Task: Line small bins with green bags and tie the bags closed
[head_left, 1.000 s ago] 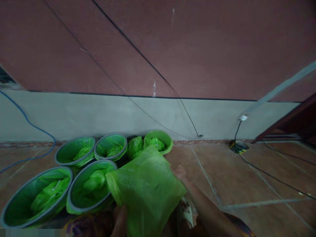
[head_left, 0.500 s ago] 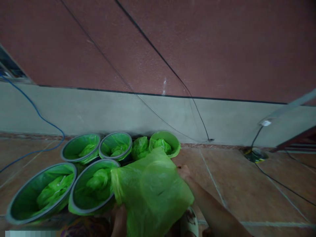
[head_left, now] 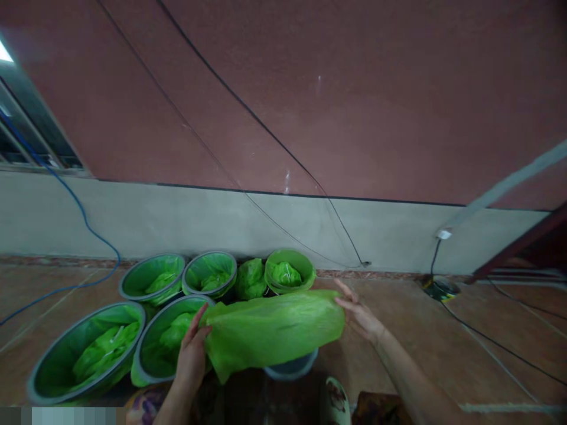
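Both hands (head_left: 191,354) (head_left: 358,313) stretch green bag (head_left: 274,330) over grey bucket (head_left: 292,367)

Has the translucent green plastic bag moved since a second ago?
Yes. The translucent green plastic bag has dropped and flattened: its top edge, which overlapped the far round green bin, now lies below it, between the left hand and right hand.

A maroon wall (head_left: 354,88) fills the upper frame above a grey lower band (head_left: 177,218), crossed by thin black cables (head_left: 266,133). A window (head_left: 26,141) shows at upper left, with a blue cable (head_left: 84,218) trailing down to the brown tiled floor (head_left: 443,330). A white socket (head_left: 444,234) sits at right.
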`<move>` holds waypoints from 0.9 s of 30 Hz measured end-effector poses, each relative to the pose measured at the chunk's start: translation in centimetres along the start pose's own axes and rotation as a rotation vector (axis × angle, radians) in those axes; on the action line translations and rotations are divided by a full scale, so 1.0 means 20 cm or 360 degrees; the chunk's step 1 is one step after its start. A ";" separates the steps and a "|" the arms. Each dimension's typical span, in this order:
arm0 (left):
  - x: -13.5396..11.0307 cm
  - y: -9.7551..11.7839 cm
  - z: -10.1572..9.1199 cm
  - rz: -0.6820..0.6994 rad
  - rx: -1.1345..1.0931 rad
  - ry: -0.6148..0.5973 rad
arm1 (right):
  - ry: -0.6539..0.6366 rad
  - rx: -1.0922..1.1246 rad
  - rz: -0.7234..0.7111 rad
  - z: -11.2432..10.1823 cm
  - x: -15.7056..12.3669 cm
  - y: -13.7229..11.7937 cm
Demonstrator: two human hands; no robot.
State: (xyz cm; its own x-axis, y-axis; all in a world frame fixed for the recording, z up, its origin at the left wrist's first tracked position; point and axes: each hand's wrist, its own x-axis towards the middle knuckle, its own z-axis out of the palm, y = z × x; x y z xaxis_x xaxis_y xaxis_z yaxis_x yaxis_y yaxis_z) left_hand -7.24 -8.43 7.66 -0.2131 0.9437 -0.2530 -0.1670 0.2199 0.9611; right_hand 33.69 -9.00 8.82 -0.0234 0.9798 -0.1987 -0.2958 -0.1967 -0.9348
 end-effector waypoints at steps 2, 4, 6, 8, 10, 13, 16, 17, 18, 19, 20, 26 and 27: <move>0.00 0.06 -0.03 0.0146 0.0068 -0.0138 | -0.0095 -0.0151 -0.0061 0.02 -0.04 -0.05; 0.01 0.11 -0.06 0.0304 0.0376 -0.0256 | -0.0143 -0.0381 -0.0092 0.02 -0.06 -0.08; 0.01 0.15 -0.07 0.0455 0.0830 -0.0256 | -0.0142 -0.0665 -0.0109 0.01 -0.07 -0.09; 0.00 0.18 -0.08 0.0635 0.1278 -0.0177 | -0.0046 -0.1042 -0.0149 0.00 -0.09 -0.09; -0.02 0.20 -0.07 0.0845 0.1620 -0.0108 | 0.0128 -0.1483 -0.0221 -0.01 -0.11 -0.10; -0.04 0.22 -0.08 0.1106 0.1855 0.0037 | 0.0299 -0.1936 -0.0322 0.00 -0.16 -0.13; -0.05 0.25 -0.12 0.1228 0.1692 0.0189 | 0.0341 -0.1947 -0.0454 -0.02 -0.22 -0.17; -0.05 0.27 -0.14 0.1253 0.1548 0.0173 | 0.0364 -0.1863 -0.0523 -0.02 -0.25 -0.18; -0.06 0.29 -0.16 0.1258 0.1369 0.0133 | 0.0382 -0.1737 -0.0594 -0.03 -0.27 -0.19; -0.06 0.31 -0.17 0.1224 0.1166 0.0071 | 0.0388 -0.1573 -0.0655 -0.03 -0.30 -0.21; -0.07 0.34 -0.19 0.1143 0.0953 -0.0007 | 0.0386 -0.1379 -0.0693 -0.03 -0.33 -0.22; -0.17 0.43 -0.14 0.0788 0.0394 -0.0073 | 0.0503 -0.0734 -0.0707 0.07 -0.41 -0.27; -0.18 0.44 -0.12 0.0875 0.0525 0.0056 | 0.0637 -0.0828 -0.0781 0.09 -0.41 -0.27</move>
State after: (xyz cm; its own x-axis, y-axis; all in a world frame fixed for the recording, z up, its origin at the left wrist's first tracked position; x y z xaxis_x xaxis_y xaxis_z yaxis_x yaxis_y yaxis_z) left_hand -10.14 -10.53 16.71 -0.2155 0.9329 0.2884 0.2795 -0.2240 0.9336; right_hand 33.78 -15.89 16.08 0.3652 0.8908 0.2704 0.2996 0.1626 -0.9401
